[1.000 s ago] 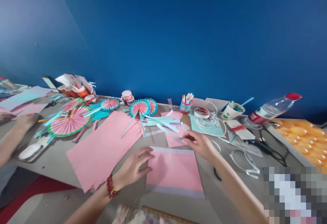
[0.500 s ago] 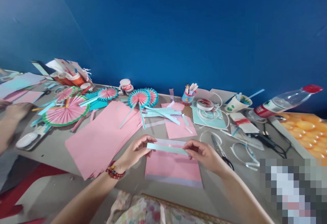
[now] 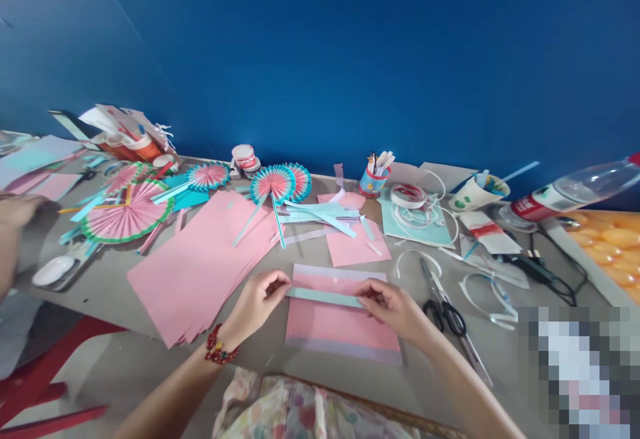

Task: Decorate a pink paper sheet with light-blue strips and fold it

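- Blue wall [image 3: 320, 59] stands behind the gray table [image 3: 250, 385] I look down on.
- My left hand [image 3: 264, 295] pinches one end of a pale blue strip [image 3: 325, 297] between thumb and fingers.
- My right hand [image 3: 383, 300] pinches the other end, so the strip goes straight across from hand to hand.
- Under the strip, between and below my hands, lies a pink sheet [image 3: 345, 324] with a light purple band along its top and bottom.
- Left of my left hand is a pile of big pink papers [image 3: 187, 269].
- Past that hand I see round folded fans [image 3: 273, 187], pink and blue.
- Beyond both hands are loose blue strips [image 3: 320, 214].
- Just right of my right hand lie open scissors [image 3: 445, 312] with black handles.
- Farther right, past that hand, a clear bottle [image 3: 575, 189] leans over.
- Far left of my left hand is another person's hand [image 3: 20, 211].
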### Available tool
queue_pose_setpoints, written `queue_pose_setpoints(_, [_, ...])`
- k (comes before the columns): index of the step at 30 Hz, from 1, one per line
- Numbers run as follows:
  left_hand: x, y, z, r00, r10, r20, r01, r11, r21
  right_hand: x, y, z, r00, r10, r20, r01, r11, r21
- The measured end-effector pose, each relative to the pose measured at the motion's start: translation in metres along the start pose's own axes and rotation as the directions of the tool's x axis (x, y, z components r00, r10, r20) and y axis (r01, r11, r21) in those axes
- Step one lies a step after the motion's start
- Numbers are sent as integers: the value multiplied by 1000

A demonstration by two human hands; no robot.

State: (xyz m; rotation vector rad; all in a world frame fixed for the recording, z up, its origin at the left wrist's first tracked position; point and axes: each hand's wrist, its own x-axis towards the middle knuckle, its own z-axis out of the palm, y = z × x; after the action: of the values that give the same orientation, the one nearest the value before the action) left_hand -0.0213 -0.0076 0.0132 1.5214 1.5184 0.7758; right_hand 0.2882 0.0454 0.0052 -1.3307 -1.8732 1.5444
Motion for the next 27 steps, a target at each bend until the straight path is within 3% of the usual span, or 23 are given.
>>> queue_pose_setpoints(9, [2, -5, 3, 989, 124, 77, -136, 972, 189, -1, -1, 5, 995, -85, -57, 64, 950, -305])
queue_pose_setpoints(17, [10, -2, 1, 986, 157, 49, -164, 949, 270, -2, 2, 5, 996, -72, -61, 48, 943, -329])
queue_pose_setpoints(21, [26, 2, -3, 980, 198, 18, -198, 962, 189, 2, 6, 1, 994, -66, -83, 38, 952, -302])
queue_pose_setpoints(27, [48, 6, -1, 992, 126, 33, -129, 985, 116, 11, 11, -5, 981, -82, -174, 37, 968, -249])
